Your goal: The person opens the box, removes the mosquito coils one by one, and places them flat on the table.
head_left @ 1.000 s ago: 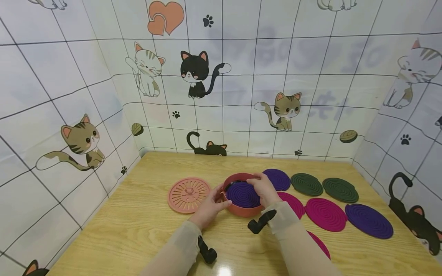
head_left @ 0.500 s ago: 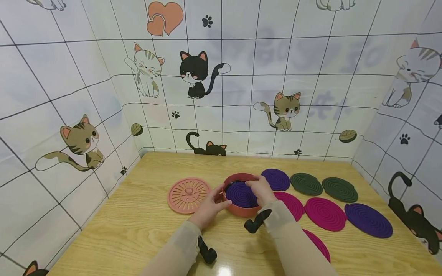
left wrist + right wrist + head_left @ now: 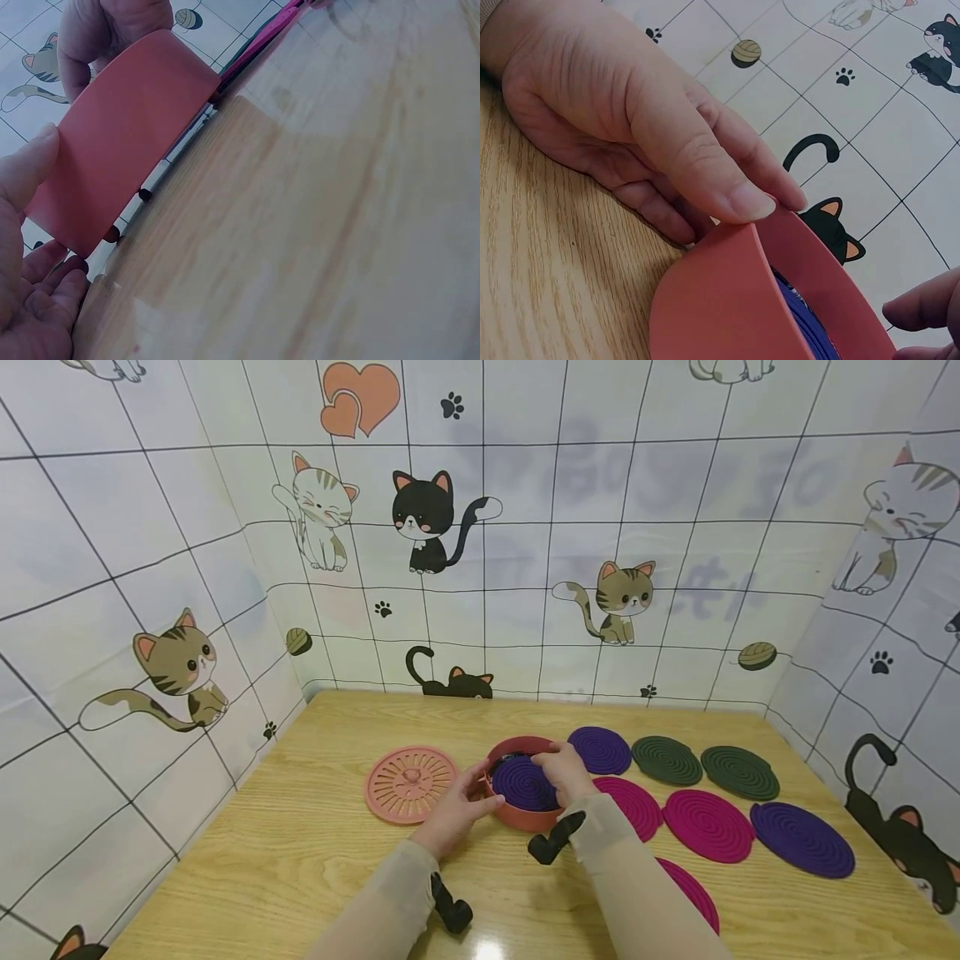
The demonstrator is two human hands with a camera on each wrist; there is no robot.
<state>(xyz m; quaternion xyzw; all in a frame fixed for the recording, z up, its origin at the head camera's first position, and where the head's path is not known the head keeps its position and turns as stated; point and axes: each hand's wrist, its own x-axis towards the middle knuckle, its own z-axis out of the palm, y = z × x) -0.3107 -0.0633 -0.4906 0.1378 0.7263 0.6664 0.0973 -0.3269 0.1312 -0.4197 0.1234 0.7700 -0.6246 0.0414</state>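
A round red holder is between my hands, with a purple spiral coaster lying inside it. In the left wrist view, a strip of patterned wall shows between the lower edge of the holder's wall and the table. My left hand grips the left side, its thumb against the outer wall and its fingers at the back and underneath. At the right rim, my right hand holds on with its thumb tip on the edge and its fingers curled around the outside, as the right wrist view shows.
A pink slotted lid with a small knob lies to the left. On the right are flat spiral coasters: dark green, magenta and purple. Another magenta coaster is partly under my right sleeve. Cat-print walls border the table.
My right hand has shifted slightly left along the holder's rim. My left hand, the lid and the loose coasters have stayed put.
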